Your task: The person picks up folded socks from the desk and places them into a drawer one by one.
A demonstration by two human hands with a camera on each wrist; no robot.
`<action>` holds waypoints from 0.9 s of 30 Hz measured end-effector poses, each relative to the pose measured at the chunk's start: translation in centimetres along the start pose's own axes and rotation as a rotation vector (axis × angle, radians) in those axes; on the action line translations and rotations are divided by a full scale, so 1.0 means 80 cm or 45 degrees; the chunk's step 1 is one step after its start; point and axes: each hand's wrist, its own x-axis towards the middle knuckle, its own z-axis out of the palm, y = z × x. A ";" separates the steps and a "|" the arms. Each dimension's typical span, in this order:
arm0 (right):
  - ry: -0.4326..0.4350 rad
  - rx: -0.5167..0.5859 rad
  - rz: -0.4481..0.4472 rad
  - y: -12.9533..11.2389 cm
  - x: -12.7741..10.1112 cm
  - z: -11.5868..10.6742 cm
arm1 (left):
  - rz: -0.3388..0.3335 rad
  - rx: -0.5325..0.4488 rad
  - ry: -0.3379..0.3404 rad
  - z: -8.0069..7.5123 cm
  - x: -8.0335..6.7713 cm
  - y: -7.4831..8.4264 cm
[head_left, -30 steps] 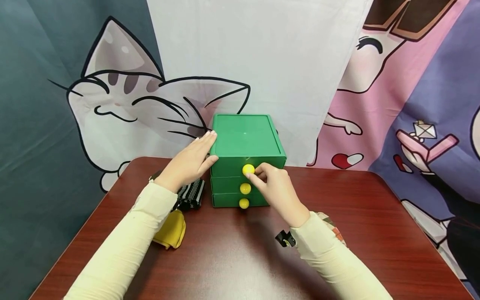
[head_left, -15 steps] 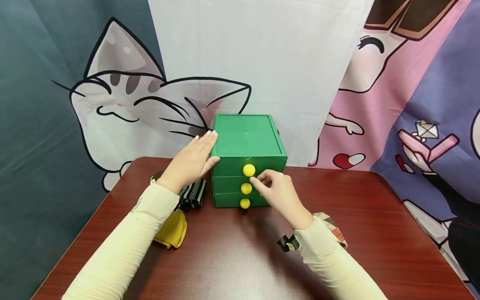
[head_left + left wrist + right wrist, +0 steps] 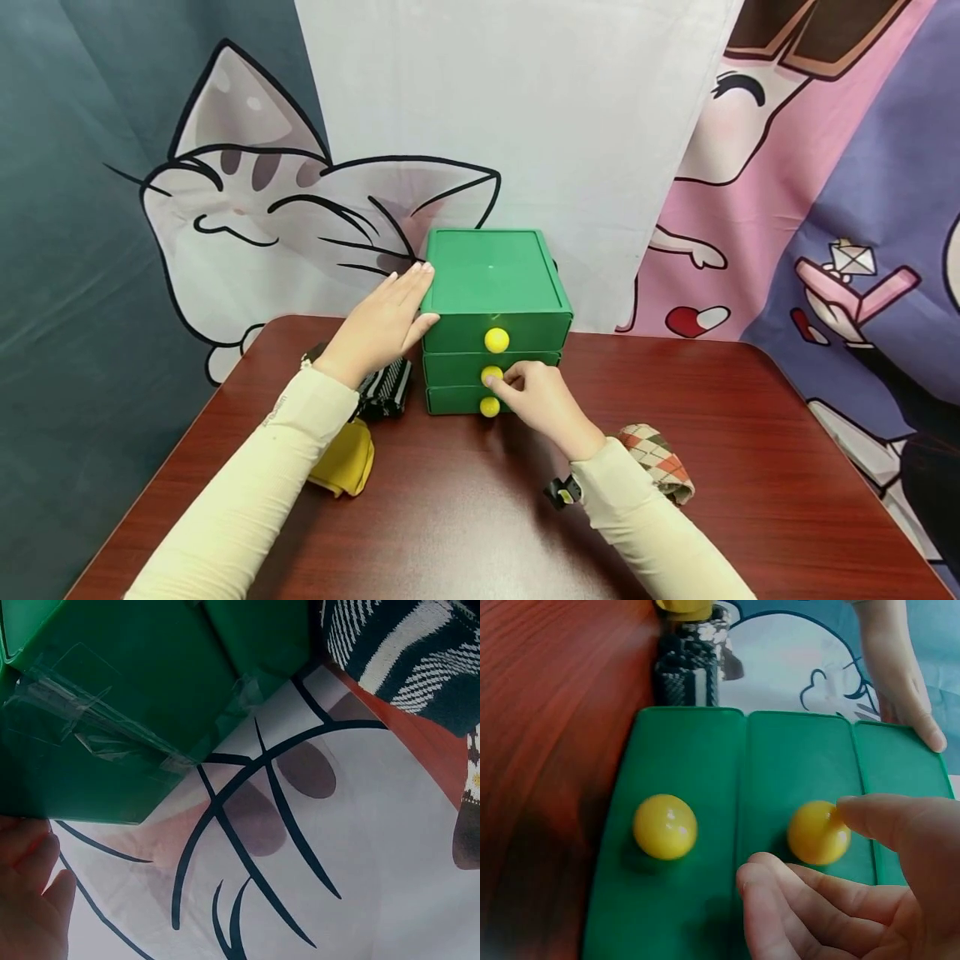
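A green three-drawer cabinet (image 3: pixel 491 268) stands against the backdrop in the head view, with a round yellow knob on each drawer. My left hand (image 3: pixel 375 329) lies with extended fingers along its upper left edge. At the middle drawer, my right hand (image 3: pixel 543 402) pinches the yellow knob (image 3: pixel 814 834), the thumb on it and curled fingers at its other side. Above is the top knob (image 3: pixel 497 340), below is the bottom knob (image 3: pixel 490 407). All three drawer fronts look flush. Clear tape (image 3: pixel 97 712) crosses the cabinet's side in the left wrist view.
Left of the cabinet lies a black-and-white patterned knit bundle (image 3: pixel 386 387), with a folded yellow cloth (image 3: pixel 348 458) nearer me. An argyle-patterned cloth bundle (image 3: pixel 656 461) lies to the right, beside my sleeve. The reddish-brown table (image 3: pixel 450 525) meets a cartoon-printed fabric backdrop (image 3: pixel 585 125).
My right hand has let go of the top knob and moved down to the middle one. My left hand has stayed at the cabinet's edge.
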 end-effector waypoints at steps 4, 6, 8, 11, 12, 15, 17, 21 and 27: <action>-0.007 0.025 -0.007 0.001 0.001 0.008 | -0.002 -0.010 0.008 0.001 0.000 0.000; 0.000 0.030 -0.015 0.002 0.001 0.009 | -0.004 -0.011 0.012 0.001 0.000 0.000; 0.007 0.034 -0.017 0.003 0.000 0.010 | -0.006 -0.009 0.016 0.001 0.000 0.000; 0.007 0.035 -0.014 0.004 -0.004 0.011 | -0.005 -0.011 0.018 0.001 0.000 0.001; 0.005 0.031 -0.018 0.005 -0.007 0.011 | -0.006 -0.012 0.016 0.001 0.000 0.001; -0.002 0.015 -0.046 0.003 -0.017 0.010 | -0.005 -0.017 0.020 0.002 -0.001 0.001; -0.007 -0.004 -0.075 0.002 -0.025 0.009 | -0.006 -0.022 0.023 0.002 -0.001 0.001; -0.032 -0.051 -0.113 -0.002 -0.042 0.005 | -0.006 -0.034 0.034 0.005 -0.002 -0.001; -0.070 -0.147 -0.175 -0.012 -0.070 0.000 | -0.002 -0.042 0.043 0.006 -0.002 -0.002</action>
